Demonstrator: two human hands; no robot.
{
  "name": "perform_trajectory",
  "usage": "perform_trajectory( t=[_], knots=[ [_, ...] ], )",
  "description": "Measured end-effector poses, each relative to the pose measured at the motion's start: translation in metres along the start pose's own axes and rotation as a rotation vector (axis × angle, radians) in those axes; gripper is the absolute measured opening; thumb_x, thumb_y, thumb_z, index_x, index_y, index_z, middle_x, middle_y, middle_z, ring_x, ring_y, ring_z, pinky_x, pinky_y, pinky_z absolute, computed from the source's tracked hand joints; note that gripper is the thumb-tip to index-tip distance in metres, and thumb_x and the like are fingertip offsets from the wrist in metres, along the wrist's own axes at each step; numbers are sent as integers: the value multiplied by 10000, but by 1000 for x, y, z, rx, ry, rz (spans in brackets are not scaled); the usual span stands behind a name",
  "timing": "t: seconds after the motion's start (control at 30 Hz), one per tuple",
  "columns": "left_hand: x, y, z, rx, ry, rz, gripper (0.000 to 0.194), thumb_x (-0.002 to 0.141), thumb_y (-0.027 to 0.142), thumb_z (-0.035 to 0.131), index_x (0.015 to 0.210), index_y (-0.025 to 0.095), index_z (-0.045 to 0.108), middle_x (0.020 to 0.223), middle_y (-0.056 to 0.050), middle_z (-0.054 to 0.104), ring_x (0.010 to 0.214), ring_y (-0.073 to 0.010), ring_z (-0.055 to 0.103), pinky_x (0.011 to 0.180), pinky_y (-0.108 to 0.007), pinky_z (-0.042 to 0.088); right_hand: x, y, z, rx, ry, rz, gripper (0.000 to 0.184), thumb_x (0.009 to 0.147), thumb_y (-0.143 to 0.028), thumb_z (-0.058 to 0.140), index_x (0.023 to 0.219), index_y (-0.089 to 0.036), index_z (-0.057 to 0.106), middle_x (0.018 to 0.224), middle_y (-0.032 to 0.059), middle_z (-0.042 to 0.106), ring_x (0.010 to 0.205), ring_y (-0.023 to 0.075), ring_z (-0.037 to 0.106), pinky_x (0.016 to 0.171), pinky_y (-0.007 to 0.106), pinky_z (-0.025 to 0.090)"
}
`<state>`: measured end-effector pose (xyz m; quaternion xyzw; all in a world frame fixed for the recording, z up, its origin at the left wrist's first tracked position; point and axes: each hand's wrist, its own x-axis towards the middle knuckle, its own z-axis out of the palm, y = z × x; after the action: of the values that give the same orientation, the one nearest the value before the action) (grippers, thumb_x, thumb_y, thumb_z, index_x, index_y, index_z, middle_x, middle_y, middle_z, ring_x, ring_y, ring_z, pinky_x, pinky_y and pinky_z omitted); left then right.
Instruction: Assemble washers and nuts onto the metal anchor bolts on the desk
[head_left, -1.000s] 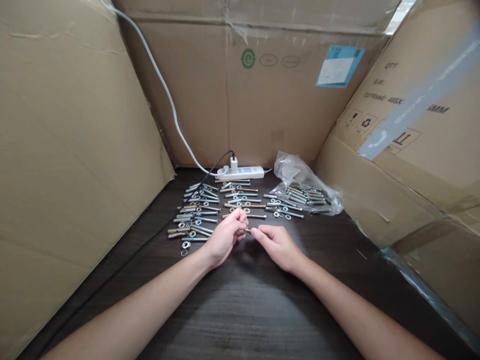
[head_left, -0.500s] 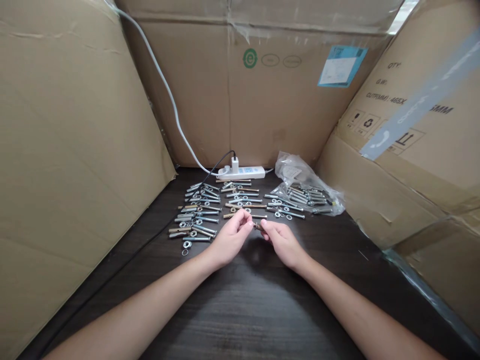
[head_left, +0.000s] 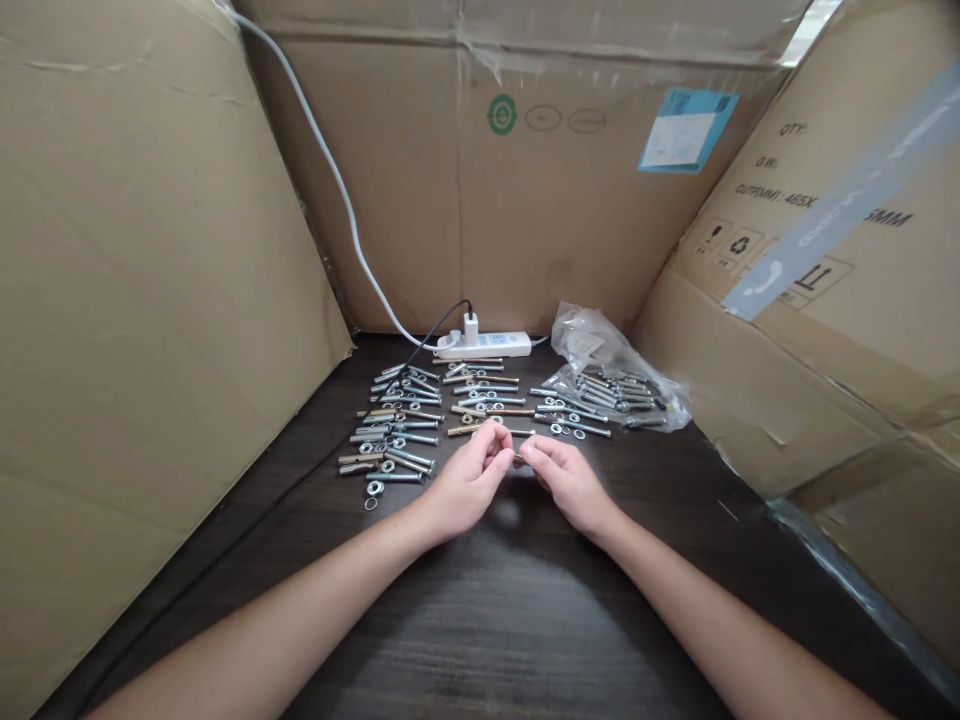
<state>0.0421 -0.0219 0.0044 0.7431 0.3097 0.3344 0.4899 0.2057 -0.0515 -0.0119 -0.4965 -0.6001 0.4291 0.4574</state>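
1 black cable [head_left: 247,525] is running along the left edge of the dark desk [head_left: 487,630], up to 1 white adapter [head_left: 471,326] standing in 1 white power strip [head_left: 514,345] by the far edge. Toward the left edge, the left group [head_left: 417,439] of bolts, sleeves, nuts and washers is lying in rows, too small and crowded to count surely; at its near end 1 ring [head_left: 370,504] is lying beside 1 nut [head_left: 375,488].

1 left hand [head_left: 469,480] is pinching a small metal piece [head_left: 517,458] between thumb and curled forefinger, its other fingers pressing together. The middle group [head_left: 491,401] is lying beyond it, also uncountable.

The 1 small metal piece is hovering over the desk's middle, looking brownish and slim, mostly hidden by fingertips. 1 right hand [head_left: 571,485] is pinching its other end with thumb and forefinger; its remaining fingers are curling underneath, partly hidden.

Farther right, the right group [head_left: 589,413] is lying just beside 1 clear plastic bag [head_left: 592,335], which is holding many metal parts near the far right corner.
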Motion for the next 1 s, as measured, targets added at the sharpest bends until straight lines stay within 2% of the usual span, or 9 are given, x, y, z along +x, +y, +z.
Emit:
perform_trajectory(
  t=[0.07,0.13,0.27,0.43,0.57,0.73,1.0],
  knots=[
    [0,-1,0,-33,4,-4,103,920,272,400,864,190,425,793,22,422,726,-123,400,686,-231,352,-1,-1,1,25,-8,12,302,794,-469,593,854,-173,585,718,4,605,648,137,563,607,253,455],
    [0,-1,0,-77,1,-15,115,920,288,402,862,191,421,794,20,416,730,-126,395,689,-233,353,-2,0,2,38,-9,-3,312,767,-421,646,965,-185,596,827,24,659,713,154,618,643,268,502],
    [0,0,0,-155,-7,-63,143,908,331,426,866,195,414,773,25,404,699,-121,371,657,-228,347,-3,2,4,80,8,-90,260,769,-357,662,968,-191,641,1009,53,673,883,186,656,758,298,545],
    [1,-3,1,-358,-21,-157,116,887,311,376,852,201,394,679,48,327,592,-106,296,565,-213,298,-4,1,4,38,41,-95,202,763,-288,658,940,-190,653,948,45,702,838,193,683,713,292,570],
    [2,-7,3,-496,22,-225,158,895,348,303,860,210,371,654,56,293,551,-104,270,536,-206,281,-5,1,3,-130,25,-143,188,770,-253,637,950,-212,674,931,33,720,808,202,694,716,309,575],
    [2,-2,3,-508,43,-268,250,899,452,289,864,219,375,669,51,316,563,-108,313,546,-207,302,-7,3,3,-289,-32,-207,221,794,-243,602,998,-253,686,946,10,726,785,192,690,712,301,561],
    [0,-2,4,-373,71,-203,268,896,481,294,892,224,373,738,35,315,636,-125,312,615,-238,302,-10,-2,5,-483,-58,-213,191,824,-290,580,984,-268,681,899,-2,730,758,182,682,649,256,521]
  ],
)
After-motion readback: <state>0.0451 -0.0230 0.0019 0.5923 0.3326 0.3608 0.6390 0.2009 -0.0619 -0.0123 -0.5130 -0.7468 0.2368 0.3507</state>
